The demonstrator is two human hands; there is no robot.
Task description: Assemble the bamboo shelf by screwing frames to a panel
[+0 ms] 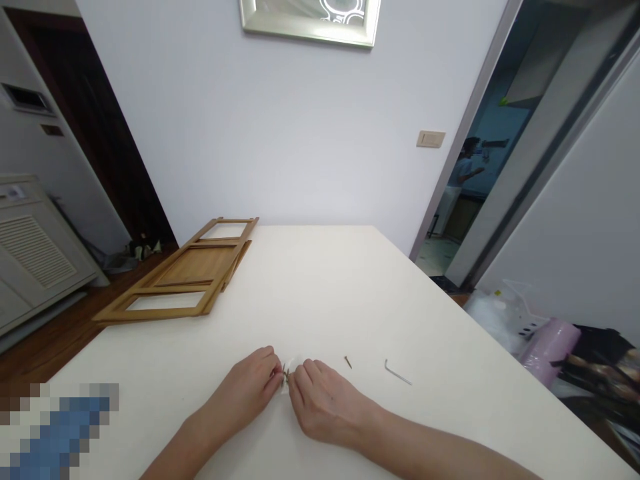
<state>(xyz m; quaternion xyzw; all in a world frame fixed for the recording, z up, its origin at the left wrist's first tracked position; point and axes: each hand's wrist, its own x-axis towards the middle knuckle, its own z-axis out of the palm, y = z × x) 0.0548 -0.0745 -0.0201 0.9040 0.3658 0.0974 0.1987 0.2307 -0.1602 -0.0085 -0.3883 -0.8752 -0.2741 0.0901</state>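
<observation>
White table (310, 293) on my feed: I see left hand (254, 381) and right hand (323, 400) pinching a small clear bag (285, 389) with screws (286, 375) between them, loose screw (348, 362), slanted, closer to right hand.

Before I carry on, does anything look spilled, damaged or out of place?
The wooden frames seem to overhang the left edge of the table, and one screw lies loose near the hex key. I see no spill.

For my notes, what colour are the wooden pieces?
Head view: the wooden pieces are golden brown.
</observation>
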